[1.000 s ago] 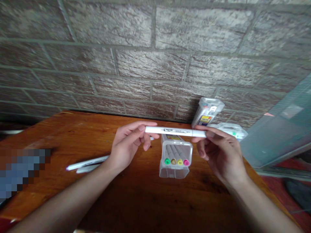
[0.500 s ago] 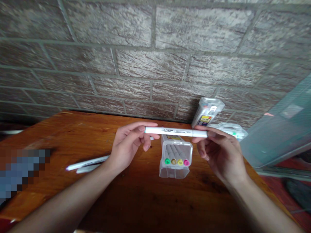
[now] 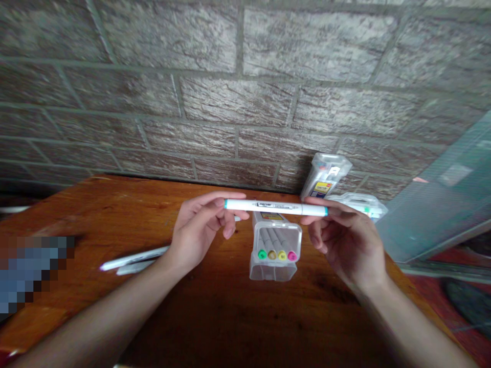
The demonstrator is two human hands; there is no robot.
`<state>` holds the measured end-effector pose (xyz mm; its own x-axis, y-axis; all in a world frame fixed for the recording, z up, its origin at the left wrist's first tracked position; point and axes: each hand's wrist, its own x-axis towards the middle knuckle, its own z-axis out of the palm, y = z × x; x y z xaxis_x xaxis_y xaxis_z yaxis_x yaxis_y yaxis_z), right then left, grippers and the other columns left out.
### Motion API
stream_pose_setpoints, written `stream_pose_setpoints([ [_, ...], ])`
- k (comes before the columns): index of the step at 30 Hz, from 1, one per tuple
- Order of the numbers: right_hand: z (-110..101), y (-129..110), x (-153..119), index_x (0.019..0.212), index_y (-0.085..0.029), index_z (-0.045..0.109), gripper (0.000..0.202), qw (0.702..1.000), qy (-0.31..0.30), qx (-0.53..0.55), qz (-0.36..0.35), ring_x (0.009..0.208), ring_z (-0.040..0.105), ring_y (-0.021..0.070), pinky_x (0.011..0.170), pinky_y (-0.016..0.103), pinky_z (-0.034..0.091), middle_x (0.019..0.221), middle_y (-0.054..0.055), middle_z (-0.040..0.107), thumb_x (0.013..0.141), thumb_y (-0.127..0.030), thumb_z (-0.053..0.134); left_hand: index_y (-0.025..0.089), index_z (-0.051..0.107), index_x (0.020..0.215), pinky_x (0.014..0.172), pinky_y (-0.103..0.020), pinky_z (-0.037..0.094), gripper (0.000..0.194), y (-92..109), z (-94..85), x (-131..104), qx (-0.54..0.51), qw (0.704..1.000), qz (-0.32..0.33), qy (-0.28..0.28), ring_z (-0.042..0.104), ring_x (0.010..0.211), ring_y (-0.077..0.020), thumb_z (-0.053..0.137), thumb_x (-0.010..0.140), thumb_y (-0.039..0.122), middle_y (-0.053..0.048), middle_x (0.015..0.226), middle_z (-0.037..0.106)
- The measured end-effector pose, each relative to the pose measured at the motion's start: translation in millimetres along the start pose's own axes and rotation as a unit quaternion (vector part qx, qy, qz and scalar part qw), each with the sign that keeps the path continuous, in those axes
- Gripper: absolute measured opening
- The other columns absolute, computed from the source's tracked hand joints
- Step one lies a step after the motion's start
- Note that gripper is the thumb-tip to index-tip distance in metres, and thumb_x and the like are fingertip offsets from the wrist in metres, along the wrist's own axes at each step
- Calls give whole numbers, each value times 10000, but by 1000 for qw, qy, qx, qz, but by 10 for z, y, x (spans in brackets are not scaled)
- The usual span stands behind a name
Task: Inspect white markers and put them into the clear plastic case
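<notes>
A white marker [image 3: 268,206] with teal ends is held level between my hands, its printed side towards me. My left hand [image 3: 201,230] pinches the left end between thumb and fingers. At the other end, my right hand [image 3: 347,240] grips the tip the same way. Below and behind the marker lies a clear plastic marker case [image 3: 273,271], its open end facing me. Inside it are markers [image 3: 276,243] with green, ochre, yellow and pink ends.
Loose white markers [image 3: 134,258] lie on the wooden table [image 3: 215,317] left of my left forearm. By the brick wall [image 3: 215,97] stands another clear case of markers [image 3: 326,176], with a clear case [image 3: 360,204] beside it. A glass panel [image 3: 441,189] borders the right side.
Both teal ends of the marker show more plainly now. The whole view has shifted slightly; my hands keep the same hold, and the case has not moved.
</notes>
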<state>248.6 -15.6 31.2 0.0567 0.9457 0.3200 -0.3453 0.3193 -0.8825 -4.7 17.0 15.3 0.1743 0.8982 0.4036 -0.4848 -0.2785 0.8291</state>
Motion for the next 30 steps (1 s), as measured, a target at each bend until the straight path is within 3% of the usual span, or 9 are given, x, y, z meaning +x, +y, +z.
stream_pose_setpoints([
  [9, -25, 23, -42, 1064, -253, 898, 230, 999, -16, -34, -13, 446, 595, 93, 396, 180, 425, 798, 65, 843, 846, -246, 827, 171, 875, 1093, 518, -241, 463, 227, -6, -6, -11, 16, 1000, 16, -2, 589, 498, -108, 722, 958, 270, -119, 824, 838],
  [17, -42, 81, -37, 1067, -265, 882, 182, 994, -42, -77, -65, 455, 671, 93, 386, 140, 470, 775, 45, 845, 885, -248, 873, 237, 832, 1176, 522, -201, 471, 213, -62, -52, -31, 106, 993, 52, -26, 596, 532, -78, 780, 969, 248, -50, 858, 820],
  [21, 14, 76, -42, 981, -239, 862, 183, 987, -25, -121, -106, 433, 663, 92, 395, 135, 494, 622, -13, 776, 840, -124, 874, 213, 826, 1067, 473, -179, 448, 160, -27, 23, -33, 173, 982, 79, -19, 573, 495, -74, 827, 908, 195, 3, 726, 766],
  [25, 70, 57, -59, 905, -210, 826, 232, 970, 5, -186, -153, 443, 649, 73, 424, 135, 516, 656, -26, 777, 758, -38, 876, 183, 806, 918, 417, -173, 366, 113, 26, 115, -36, 247, 963, 108, 8, 536, 464, -71, 872, 830, 157, 30, 608, 705],
  [30, 91, 47, -87, 882, -207, 808, 237, 957, 11, -224, -183, 448, 629, 57, 431, 122, 504, 672, -28, 785, 736, -32, 875, 183, 795, 901, 399, -190, 371, 124, 34, 124, -46, 304, 945, 120, 31, 556, 457, -81, 882, 814, 200, 10, 670, 751],
])
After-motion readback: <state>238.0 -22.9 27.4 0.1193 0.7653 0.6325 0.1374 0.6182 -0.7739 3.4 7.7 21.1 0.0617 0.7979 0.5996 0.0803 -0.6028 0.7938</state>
